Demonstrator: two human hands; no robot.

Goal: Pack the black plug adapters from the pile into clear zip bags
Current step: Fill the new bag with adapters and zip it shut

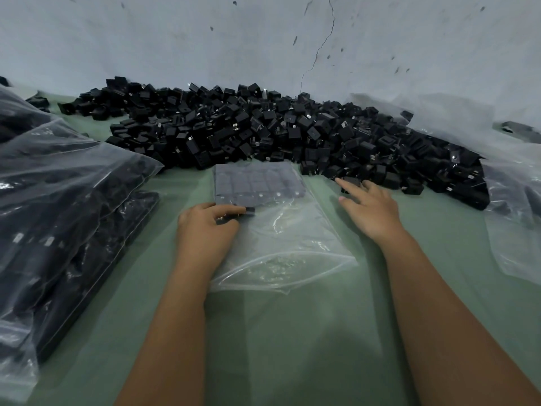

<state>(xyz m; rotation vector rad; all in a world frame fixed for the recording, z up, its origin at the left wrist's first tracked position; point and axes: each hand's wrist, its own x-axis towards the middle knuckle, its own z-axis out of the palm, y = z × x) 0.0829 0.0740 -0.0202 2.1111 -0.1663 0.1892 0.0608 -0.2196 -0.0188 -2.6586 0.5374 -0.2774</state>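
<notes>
A big pile of black plug adapters lies along the wall. In front of it a clear zip bag rests flat on the green table, with rows of adapters packed in its far end. My left hand is inside the bag's mouth side and pinches one black adapter against the packed rows. My right hand reaches to the pile's near edge, fingers spread, fingertips touching an adapter there.
Large clear bags filled with packed adapters are stacked at the left. Loose empty clear bags lie at the right, partly over the pile. A cracked pale wall stands right behind the pile.
</notes>
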